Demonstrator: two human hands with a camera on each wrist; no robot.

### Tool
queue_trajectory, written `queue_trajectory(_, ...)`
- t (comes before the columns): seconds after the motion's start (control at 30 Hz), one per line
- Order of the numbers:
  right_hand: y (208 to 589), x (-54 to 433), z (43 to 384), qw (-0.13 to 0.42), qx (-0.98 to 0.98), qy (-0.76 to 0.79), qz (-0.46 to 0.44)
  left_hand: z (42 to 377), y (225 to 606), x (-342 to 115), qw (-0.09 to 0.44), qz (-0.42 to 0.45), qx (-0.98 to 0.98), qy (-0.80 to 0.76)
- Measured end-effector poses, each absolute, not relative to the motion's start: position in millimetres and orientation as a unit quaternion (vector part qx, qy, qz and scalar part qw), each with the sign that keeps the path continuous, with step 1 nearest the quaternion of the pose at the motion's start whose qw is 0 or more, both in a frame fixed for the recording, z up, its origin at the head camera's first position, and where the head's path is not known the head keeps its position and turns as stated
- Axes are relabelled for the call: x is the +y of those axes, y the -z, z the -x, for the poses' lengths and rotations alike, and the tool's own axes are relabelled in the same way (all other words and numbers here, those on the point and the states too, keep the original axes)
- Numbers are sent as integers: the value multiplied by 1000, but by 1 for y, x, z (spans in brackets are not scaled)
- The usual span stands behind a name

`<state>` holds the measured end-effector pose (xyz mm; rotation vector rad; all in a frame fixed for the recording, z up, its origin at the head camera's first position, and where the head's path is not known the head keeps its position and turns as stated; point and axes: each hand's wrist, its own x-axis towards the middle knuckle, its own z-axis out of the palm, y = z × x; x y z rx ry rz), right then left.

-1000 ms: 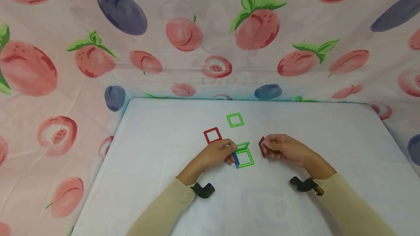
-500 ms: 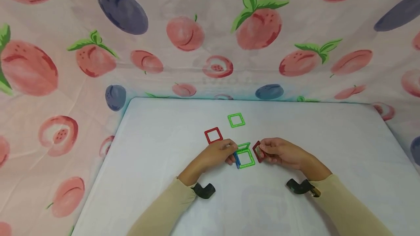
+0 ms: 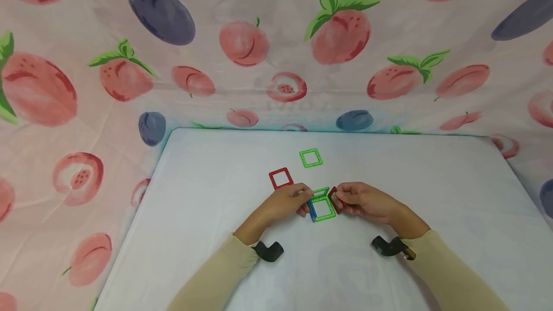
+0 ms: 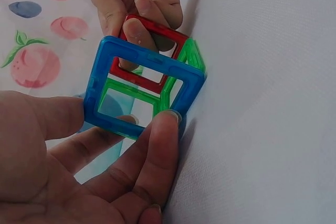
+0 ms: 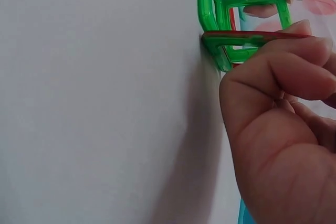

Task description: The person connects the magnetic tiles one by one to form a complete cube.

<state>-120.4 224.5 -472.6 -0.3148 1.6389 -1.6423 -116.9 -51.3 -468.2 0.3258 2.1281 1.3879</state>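
Observation:
My left hand (image 3: pixel 287 201) grips an upright blue square magnetic tile (image 4: pixel 144 56) between thumb and fingers. That tile stands along the left side of a green square tile (image 3: pixel 324 220) lying flat on the table. A second green tile (image 3: pixel 320 192) stands tilted at the flat one's far edge. From the right, my right hand (image 3: pixel 367 200) pinches a red square tile (image 4: pixel 142 81), held upright at the flat tile's right edge. In the right wrist view the red tile (image 5: pixel 252 34) shows nearly edge-on, close against the green frames, and my fingers hide part of it.
A loose red square tile (image 3: pixel 281 178) lies just beyond my left hand. Farther back lies a loose green square tile (image 3: pixel 311 158). The white table (image 3: pixel 216 167) meets a fruit-print cloth (image 3: pixel 259 80) along its back edge and left side.
My right hand has moved left, bringing the red tile from apart on the right up to the green tiles' right edge. The left hand keeps its place on the blue tile.

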Motion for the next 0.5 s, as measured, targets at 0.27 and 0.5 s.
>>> queue_trajectory(0.27, 471, 219, 114, 373, 649, 652, 120, 116, 468, -51, 284, -120, 798, -518)
queue_trajectory(0.5, 466, 211, 109, 355, 682, 628, 118, 115, 465, -50, 287, -114, 801, -513)
